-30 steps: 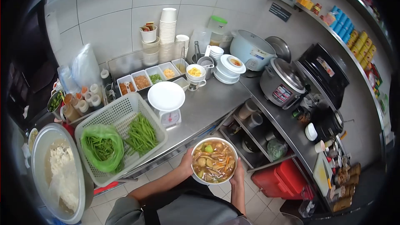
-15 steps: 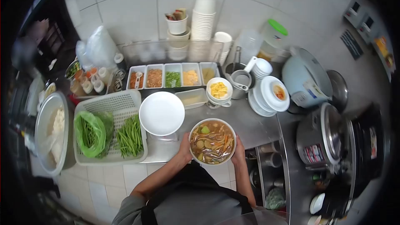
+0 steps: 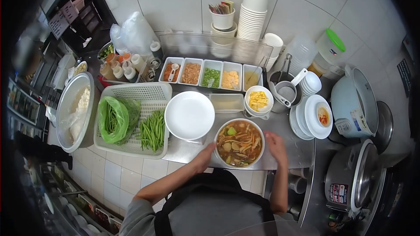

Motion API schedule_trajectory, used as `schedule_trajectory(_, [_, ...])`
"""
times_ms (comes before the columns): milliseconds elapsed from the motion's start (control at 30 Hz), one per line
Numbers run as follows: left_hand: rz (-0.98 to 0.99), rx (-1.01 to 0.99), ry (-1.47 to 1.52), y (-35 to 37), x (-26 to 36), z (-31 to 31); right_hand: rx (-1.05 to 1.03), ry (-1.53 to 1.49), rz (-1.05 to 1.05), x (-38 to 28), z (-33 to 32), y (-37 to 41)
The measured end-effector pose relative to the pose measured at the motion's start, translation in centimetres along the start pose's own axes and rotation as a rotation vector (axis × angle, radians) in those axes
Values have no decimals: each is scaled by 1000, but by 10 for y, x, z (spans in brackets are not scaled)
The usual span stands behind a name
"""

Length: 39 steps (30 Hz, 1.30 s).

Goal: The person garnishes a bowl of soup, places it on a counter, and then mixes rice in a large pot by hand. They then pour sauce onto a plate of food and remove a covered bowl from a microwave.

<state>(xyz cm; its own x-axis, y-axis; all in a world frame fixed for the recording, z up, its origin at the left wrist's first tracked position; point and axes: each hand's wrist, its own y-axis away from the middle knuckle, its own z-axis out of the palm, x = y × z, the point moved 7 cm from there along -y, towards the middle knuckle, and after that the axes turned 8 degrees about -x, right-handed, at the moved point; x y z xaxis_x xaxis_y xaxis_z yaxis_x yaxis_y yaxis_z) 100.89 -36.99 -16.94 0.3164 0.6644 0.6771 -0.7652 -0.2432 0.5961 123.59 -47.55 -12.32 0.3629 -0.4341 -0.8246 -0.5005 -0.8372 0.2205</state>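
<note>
White perforated plastic basket (image 3: 114, 88): green beans (image 3: 152, 132) loose inside, right of a green plastic bag (image 3: 117, 120). Round white plate (image 3: 190, 115): beside the basket. Left hand (image 3: 204, 157): partly curled at the bowl's left side; firmness of hold cannot be told. Round white bowl (image 3: 239, 143) of brown soup with vegetables: upright at the steel counter's (image 3: 294, 151) front edge. Right hand (image 3: 276, 147): loosely open, just beside the bowl's right rim, contact unclear.
</note>
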Motion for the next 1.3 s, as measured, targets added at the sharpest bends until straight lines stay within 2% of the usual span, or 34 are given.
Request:
schedule_trajectory(67, [-34,-149,-378,31,5,-13,22,6,-143,-67,-15,-1])
schedule_trajectory(133, [251,-436,-878,77,58,-8,40,46,-289,-124,-13,-15])
schedule_trajectory(200, [492,-489,-1210,119,124,-3,-1,152,-423,-165,6,-45])
schedule_trajectory(267, [502,-321,-1202,133,182,-22,-73,306,-461,-180,39,-96])
schedule_trajectory(333, [618,29,-1280,118,242,-35,-86,426,-403,-169,77,-162])
schedule_trajectory(400, [751,196,-1339,57,279,-74,-82,535,-284,-158,107,-213])
schedule_trajectory(433, [754,313,-1466,14,286,-99,-94,617,-203,-156,118,-227])
schedule_trajectory(467, [779,318,-1581,-27,288,-120,-109,634,-149,-152,128,-238])
schedule_trajectory(500, [602,343,-1614,-65,283,-141,-121,648,-94,-149,137,-248])
schedule_trajectory(567, [626,328,-1764,-126,268,-160,-133,678,-26,-154,144,-249])
schedule_trajectory(633, [678,426,-1849,-147,256,-158,-101,701,-19,-155,145,-253])
schedule_trajectory(667, [702,473,-1889,-153,252,-159,-87,712,-13,-153,146,-255])
schedule_trajectory(700, [591,396,-1821,-159,250,-162,-56,749,-40,-154,144,-259])
schedule_trajectory(767, [562,367,-1862,-159,253,-162,4,822,-96,-153,138,-269])
schedule_trajectory(867, [502,362,-1860,-151,253,-154,111,908,-293,-146,140,-278])
schedule_trajectory(967, [502,412,-1806,-157,250,-159,100,947,-337,-155,149,-260])
schedule_trajectory(1100, [673,466,-1726,-153,249,-159,45,737,-168,-142,152,-254])
schedule_trajectory(1200, [728,510,-1708,-150,248,-158,29,549,-61,-131,147,-257])
schedule_trajectory(1300, [649,490,-1634,-152,248,-164,-26,490,43,-128,143,-258])
